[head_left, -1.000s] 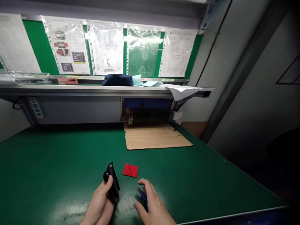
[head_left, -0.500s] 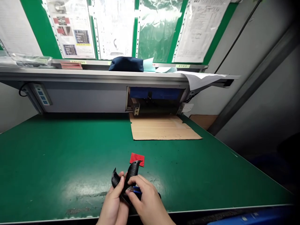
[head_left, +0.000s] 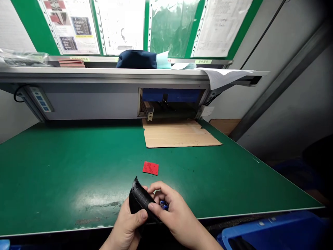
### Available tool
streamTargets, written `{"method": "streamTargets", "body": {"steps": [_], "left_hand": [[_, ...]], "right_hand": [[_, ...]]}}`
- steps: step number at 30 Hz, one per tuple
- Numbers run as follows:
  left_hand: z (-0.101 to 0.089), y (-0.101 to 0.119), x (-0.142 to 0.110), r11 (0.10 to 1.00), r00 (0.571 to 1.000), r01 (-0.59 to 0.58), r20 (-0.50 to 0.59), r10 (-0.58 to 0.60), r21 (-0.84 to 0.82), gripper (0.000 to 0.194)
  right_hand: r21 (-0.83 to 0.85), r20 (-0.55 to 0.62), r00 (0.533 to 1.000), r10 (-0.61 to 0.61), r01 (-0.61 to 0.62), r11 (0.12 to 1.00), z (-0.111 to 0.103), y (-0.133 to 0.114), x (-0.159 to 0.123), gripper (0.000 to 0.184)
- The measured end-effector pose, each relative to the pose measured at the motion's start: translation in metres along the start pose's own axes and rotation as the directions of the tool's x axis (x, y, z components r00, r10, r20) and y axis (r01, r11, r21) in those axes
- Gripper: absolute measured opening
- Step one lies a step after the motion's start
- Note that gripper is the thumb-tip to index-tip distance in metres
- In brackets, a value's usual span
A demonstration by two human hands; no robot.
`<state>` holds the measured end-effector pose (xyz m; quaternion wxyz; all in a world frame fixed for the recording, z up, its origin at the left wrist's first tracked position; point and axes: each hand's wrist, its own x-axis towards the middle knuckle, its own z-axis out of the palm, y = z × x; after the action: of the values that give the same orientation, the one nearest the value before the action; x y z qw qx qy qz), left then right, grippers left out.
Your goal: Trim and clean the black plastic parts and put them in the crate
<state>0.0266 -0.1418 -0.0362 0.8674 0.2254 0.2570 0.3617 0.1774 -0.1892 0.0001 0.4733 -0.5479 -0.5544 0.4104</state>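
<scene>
My left hand (head_left: 127, 227) grips a curved black plastic part (head_left: 139, 201) near the front edge of the green table (head_left: 65, 173), thumb pressed on its ribbed outer face. My right hand (head_left: 177, 217) is curled around the same part from the right. A small blue-handled tool (head_left: 163, 205) shows between its fingers. A small red square card (head_left: 150, 168) lies flat on the table just beyond both hands.
A flat piece of cardboard (head_left: 179, 133) lies at the back under a shelf opening. The shelf (head_left: 104, 71) holds a dark blue pouch (head_left: 136, 59), papers and a red stack. A power strip (head_left: 39, 99) hangs at left. A blue bin (head_left: 273, 232) sits below the front right edge.
My right hand picked up the blue tool from the table and joined my left on the black part. The part has been turned over, and both hands drew closer to the table's edge.
</scene>
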Motion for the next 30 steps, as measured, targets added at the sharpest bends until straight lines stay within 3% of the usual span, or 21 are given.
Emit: {"method": "streamTargets", "body": {"steps": [3, 6, 12, 26, 30], "left_hand": [[0.004, 0.005, -0.006, 0.998, 0.992, -0.068, -0.105, 0.069, 0.019, 0.058], [0.006, 0.011, -0.013, 0.993, 0.979, -0.113, -0.166, 0.117, 0.028, 0.056], [0.012, 0.011, -0.027, 0.982, 0.975, -0.166, -0.135, 0.178, 0.093, 0.058], [0.005, 0.011, -0.035, 0.964, 0.966, -0.212, -0.113, 0.232, 0.162, 0.055], [-0.006, 0.011, -0.032, 0.943, 0.963, -0.268, 0.015, 0.270, 0.199, 0.047]], "right_hand": [[-0.041, -0.076, 0.996, -0.037, 0.034, 0.999, -0.002, 0.005, -0.008, 0.047], [-0.198, -0.071, 0.991, -0.113, 0.097, 0.975, -0.001, 0.006, -0.019, 0.065], [-0.484, -0.064, 0.965, -0.253, 0.191, 0.854, 0.015, 0.004, -0.025, 0.069], [-0.708, -0.095, 0.945, -0.314, 0.157, 0.689, 0.018, 0.003, -0.023, 0.078], [-0.702, -0.118, 0.929, -0.351, 0.172, 0.691, 0.021, 0.003, -0.021, 0.079]]}}
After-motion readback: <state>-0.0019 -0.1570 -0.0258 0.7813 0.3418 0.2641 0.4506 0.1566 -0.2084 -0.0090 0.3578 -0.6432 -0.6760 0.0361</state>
